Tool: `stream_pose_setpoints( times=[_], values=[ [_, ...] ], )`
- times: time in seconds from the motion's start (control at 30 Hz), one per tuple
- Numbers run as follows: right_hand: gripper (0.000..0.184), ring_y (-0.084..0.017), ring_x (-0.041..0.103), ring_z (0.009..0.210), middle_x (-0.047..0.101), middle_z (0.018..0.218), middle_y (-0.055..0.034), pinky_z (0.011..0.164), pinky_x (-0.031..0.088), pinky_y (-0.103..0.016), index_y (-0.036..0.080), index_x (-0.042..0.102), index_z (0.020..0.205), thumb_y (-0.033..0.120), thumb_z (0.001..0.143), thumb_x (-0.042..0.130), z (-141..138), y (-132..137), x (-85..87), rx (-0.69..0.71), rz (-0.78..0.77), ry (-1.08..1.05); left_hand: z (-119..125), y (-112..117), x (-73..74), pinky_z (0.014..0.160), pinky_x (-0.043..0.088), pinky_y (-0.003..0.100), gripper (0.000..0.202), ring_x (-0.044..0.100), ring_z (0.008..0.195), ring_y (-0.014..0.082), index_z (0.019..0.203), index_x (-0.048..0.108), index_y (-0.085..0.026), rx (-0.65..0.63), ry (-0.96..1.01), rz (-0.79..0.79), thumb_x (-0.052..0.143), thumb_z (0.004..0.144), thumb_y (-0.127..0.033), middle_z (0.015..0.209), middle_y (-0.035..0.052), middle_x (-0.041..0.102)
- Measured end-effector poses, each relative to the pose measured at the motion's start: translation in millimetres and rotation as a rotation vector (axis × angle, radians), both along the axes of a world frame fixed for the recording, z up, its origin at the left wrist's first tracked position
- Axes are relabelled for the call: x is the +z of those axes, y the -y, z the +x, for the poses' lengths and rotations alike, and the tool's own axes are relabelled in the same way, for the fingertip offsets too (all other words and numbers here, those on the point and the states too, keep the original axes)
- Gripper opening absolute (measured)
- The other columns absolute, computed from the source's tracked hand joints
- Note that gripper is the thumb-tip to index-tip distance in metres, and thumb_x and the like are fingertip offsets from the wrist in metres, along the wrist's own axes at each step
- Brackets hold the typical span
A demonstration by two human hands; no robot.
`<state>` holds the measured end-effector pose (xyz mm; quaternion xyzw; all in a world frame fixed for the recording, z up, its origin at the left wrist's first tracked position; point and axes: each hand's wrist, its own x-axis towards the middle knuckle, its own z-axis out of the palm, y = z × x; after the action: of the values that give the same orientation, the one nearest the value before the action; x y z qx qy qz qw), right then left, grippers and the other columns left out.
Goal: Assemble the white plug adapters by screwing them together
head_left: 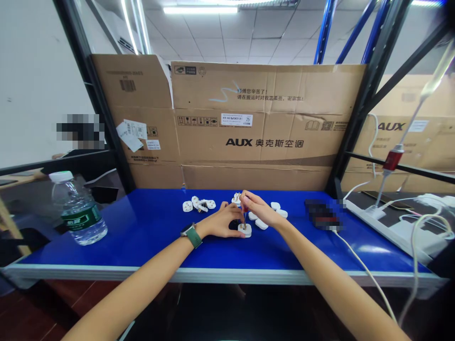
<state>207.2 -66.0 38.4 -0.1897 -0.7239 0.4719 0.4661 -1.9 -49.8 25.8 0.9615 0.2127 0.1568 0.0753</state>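
Near the middle of the blue tabletop sits a small white plug part (pixel 245 231), apparently a plug housing. My left hand (pixel 223 221), with a green-strapped watch at the wrist, has its thumb at the part's left edge and its fingers curled behind, steadying it. My right hand (pixel 260 209) is closed around the red handle of a screwdriver (pixel 245 217). The screwdriver stands upright, its tip down on the top of the part. Behind my hands is another white plug (pixel 236 198), partly hidden. The fingers of my left hand are close to the screwdriver's shaft.
Several white plug pieces (pixel 201 204) lie to the left and several white covers (pixel 262 223) to the right. A water bottle (pixel 82 213) stands at the left edge. A dark device with a cable (pixel 323 215) lies right, near a power strip (pixel 391 232). Cardboard (pixel 265 163) walls the back.
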Motion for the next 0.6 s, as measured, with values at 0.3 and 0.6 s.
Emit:
stream_pose_setpoints(
  times=[0.3,0.6],
  values=[
    [0.025,-0.016,0.062,0.08,0.068,0.107,-0.0058,0.074,0.052,-0.03,0.021,0.07,0.109,0.039,0.092,0.072,3.5,0.8,3.5,-0.113,0.103,0.05,-2.1,-3.1,-4.3,0.097,0.03,0.04,0.042,0.054,0.125,0.0311,0.105,0.072,-0.026,-0.002,0.015,0.014,0.072,0.086,-0.064,0.117,0.0039,0.073],
    [0.039,-0.015,0.064,0.077,0.068,0.086,0.0005,0.074,0.054,-0.028,0.02,0.068,0.104,0.028,0.072,0.09,4.4,2.4,7.5,-0.072,-0.049,-0.023,-1.8,-2.9,-4.8,0.099,0.032,0.04,0.044,0.055,0.123,0.0307,0.105,0.074,-0.026,0.01,0.022,-0.002,0.072,0.086,-0.066,0.122,0.0071,0.07]
  ],
)
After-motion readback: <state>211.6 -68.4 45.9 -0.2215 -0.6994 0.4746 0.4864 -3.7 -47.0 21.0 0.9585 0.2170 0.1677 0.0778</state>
